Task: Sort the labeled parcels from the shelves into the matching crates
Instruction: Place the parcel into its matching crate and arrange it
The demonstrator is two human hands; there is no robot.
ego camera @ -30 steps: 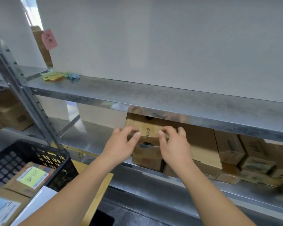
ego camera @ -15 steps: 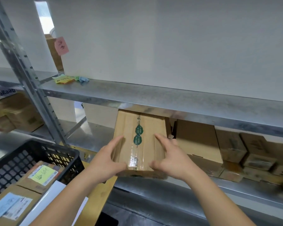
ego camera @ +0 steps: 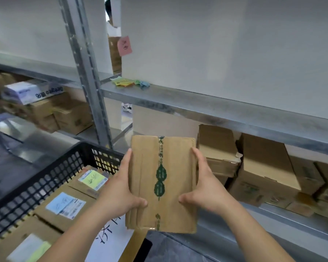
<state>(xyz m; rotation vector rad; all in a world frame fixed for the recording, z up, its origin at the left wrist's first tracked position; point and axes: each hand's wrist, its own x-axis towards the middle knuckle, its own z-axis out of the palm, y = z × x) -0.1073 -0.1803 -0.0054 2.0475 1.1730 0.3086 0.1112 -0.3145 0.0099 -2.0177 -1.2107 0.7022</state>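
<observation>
My left hand [ego camera: 119, 193] and right hand [ego camera: 208, 191] grip a brown box [ego camera: 162, 184] by its sides, mid-frame. A black crate [ego camera: 51, 176] sits lower left.

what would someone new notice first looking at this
A flat brown parcel with green-printed tape sits dead centre, held between the left hand and right hand in front of the metal shelf. Lower left, a black crate holds labelled boxes, and a pink note hangs above.

Left hand [ego camera: 121, 188] and right hand [ego camera: 206, 186] raised, thumbs forward, fingers curled in grip.
</observation>
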